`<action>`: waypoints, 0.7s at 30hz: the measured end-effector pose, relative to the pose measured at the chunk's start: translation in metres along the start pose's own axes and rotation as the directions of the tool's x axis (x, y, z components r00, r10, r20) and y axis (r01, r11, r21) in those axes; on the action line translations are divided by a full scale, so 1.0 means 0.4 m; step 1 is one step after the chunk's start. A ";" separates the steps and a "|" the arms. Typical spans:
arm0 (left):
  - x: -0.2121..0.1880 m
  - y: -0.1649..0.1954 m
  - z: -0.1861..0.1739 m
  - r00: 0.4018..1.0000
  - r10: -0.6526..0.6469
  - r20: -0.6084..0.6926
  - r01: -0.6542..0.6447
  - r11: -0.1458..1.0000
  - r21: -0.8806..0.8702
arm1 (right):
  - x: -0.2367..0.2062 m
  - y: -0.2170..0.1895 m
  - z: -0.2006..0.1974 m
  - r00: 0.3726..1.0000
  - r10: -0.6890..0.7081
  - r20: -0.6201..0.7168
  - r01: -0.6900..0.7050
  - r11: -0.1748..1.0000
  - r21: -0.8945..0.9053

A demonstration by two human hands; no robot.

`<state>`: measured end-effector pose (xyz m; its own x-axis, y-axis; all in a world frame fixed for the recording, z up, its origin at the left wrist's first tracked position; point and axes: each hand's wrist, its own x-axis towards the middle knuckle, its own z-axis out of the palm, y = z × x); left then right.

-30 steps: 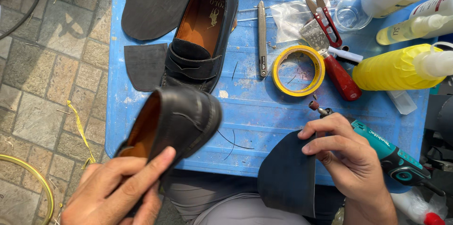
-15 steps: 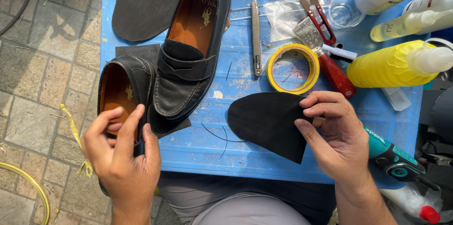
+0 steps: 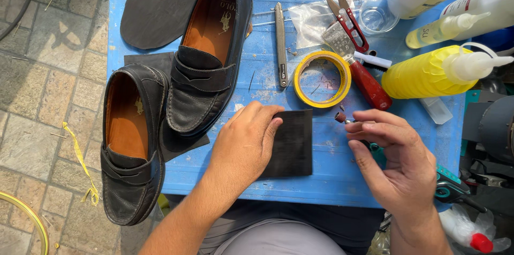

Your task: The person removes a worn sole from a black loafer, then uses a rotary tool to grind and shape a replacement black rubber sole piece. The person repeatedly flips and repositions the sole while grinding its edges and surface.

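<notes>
The left hand [image 3: 247,142] presses flat, fingers spread, on the black rubber sheet [image 3: 292,142] near the blue table's [image 3: 300,180] front edge, while the right hand [image 3: 393,164] curls around a rotary tool [image 3: 369,140], apparently readying to grind the sheet, which needs steady pinning.

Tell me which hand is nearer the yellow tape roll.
Left. The left hand presses a black rubber sheet just below the yellow tape roll; the right hand, on the rotary tool, sits farther down-right.
</notes>
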<state>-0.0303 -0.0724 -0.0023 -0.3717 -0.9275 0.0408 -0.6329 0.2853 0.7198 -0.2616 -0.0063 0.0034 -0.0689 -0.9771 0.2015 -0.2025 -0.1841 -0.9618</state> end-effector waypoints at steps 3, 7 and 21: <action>-0.008 0.003 -0.033 0.986 0.070 -0.150 -0.048 0.989 0.142 | -0.007 -0.003 -0.012 1.000 -0.009 0.015 0.013 0.968 -0.251; 0.006 0.004 -0.096 0.880 0.202 -0.430 -0.039 0.933 0.358 | -0.015 -0.015 0.012 0.986 -0.057 0.159 0.123 0.886 -0.447; 0.421 -0.270 -0.311 0.884 -0.367 -0.290 0.466 0.747 0.473 | -0.022 0.007 0.226 0.990 0.092 0.111 -0.002 0.776 -0.631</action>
<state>0.0598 -0.2895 0.0131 0.1011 -0.9945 -0.0273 -0.9678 -0.1047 0.2288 -0.1731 -0.0077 -0.0177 0.0215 -0.9957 0.0899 -0.7734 -0.0736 -0.6297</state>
